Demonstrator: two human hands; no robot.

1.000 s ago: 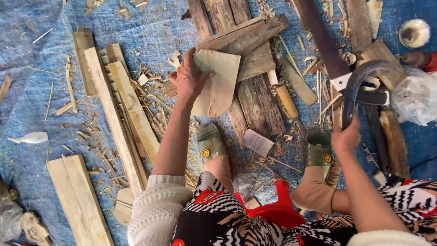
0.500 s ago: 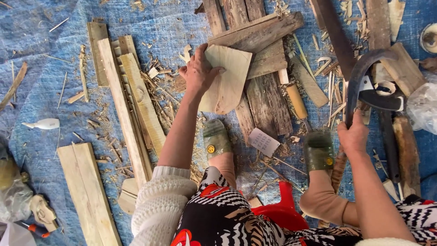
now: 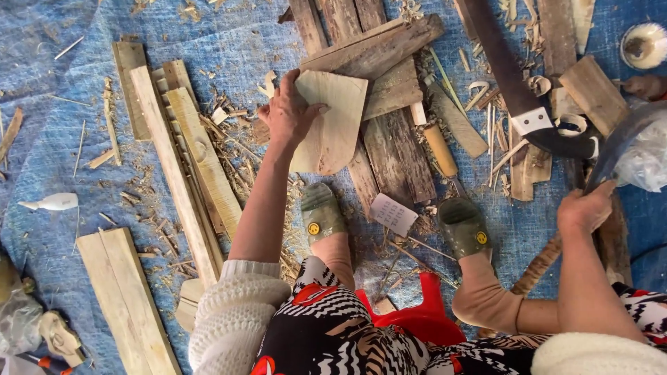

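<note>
Seated woodworker holding a pale board and a curved blade over a chip-strewn blue tarp

The left hand [image 3: 288, 114] has its fingers closed over the left edge of a pale flat wood piece [image 3: 332, 121], which lies at 12 o'clock from the green slippers, resting on dark planks [image 3: 389, 104]. The right hand [image 3: 586, 208], at 3 o'clock, is curled round the handle of a curved dark blade [image 3: 625, 142]; the blade's tip runs off the frame edge. A white round container [image 3: 643, 45] at 1 o'clock shows a dark inside, contents unclear. A clear plastic bag [image 3: 649, 160] at 3 o'clock is cut off.
</note>
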